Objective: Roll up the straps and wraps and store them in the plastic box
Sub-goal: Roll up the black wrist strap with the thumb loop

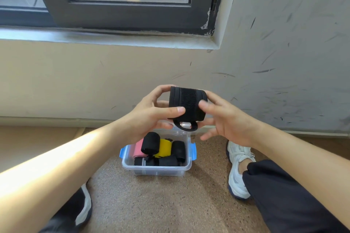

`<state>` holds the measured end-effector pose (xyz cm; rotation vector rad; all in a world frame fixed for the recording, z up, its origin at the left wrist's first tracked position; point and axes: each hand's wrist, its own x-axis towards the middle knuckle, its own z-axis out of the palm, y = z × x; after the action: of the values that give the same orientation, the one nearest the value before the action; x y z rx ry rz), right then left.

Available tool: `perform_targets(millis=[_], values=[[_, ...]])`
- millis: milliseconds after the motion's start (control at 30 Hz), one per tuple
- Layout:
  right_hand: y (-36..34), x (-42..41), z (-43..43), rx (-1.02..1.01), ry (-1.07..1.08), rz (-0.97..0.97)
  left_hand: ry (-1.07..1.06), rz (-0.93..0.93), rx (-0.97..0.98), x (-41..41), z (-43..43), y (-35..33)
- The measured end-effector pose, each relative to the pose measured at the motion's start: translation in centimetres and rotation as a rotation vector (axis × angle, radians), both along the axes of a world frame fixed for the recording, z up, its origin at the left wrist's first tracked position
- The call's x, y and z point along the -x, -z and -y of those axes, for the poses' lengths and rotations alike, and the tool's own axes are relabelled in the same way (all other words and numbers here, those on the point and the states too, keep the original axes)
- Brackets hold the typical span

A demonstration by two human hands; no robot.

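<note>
Head view: a big pale wall (pixel 94 81) with dark scuff marks filled the back, and a dark window (pixel 123 13) sat at the top. Below was a brown speckled floor (pixel 161 204). A white shoe (pixel 236 166) rested on it at the right. A clear plastic box (pixel 157 171) with blue clips (pixel 193 150) stood on the floor between the person's feet. The left hand (pixel 149 117) and the right hand (pixel 227 121) were up in the air above the box. Together they held a rolled black wrap (pixel 186 102). The left fingers curled round its top and back, with the thumb on the front. The right thumb and first finger pinched its other side, and the other right fingers spread apart. Inside the box lay some black rolls (pixel 151 143), a pink roll (pixel 139 148) and a yellow roll (pixel 165 147). A small black loop (pixel 186 126) hung under the wrap.
</note>
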<state>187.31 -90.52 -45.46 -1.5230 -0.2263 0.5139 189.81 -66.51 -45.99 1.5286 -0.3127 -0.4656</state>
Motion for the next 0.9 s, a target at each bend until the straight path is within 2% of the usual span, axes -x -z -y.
perform_targets(millis=[100, 167, 300, 600, 667, 800, 900], values=[[0.6, -0.4, -0.2, -0.026, 0.006, -0.061, 0.012, 0.110, -0.081, 0.1, -0.5, 0.2], [1.3, -0.8, -0.3, -0.059, 0.025, -0.079, 0.043, 0.116, -0.123, 0.0, -0.8, 0.3], [2.6, -1.8, -0.7, -0.057, 0.047, -0.094, 0.046, -0.076, -0.095, -0.5, -1.4, 0.9], [7.4, -5.1, -2.7, 0.104, 0.139, -0.080, -0.107, -0.266, -0.194, -1.7, -1.5, 7.5], [9.4, -6.3, -3.0, 0.217, 0.144, -0.058, -0.185, -0.272, -0.215, -2.2, -1.2, 9.5], [15.1, -7.9, -2.3, 0.637, 0.125, 0.145, -0.308, -0.220, -0.306, -3.3, 0.3, 14.9], [20.0, -7.6, -0.8, 0.936, 0.008, 0.218, -0.343, -0.210, -0.405, -4.2, 1.4, 19.7]])
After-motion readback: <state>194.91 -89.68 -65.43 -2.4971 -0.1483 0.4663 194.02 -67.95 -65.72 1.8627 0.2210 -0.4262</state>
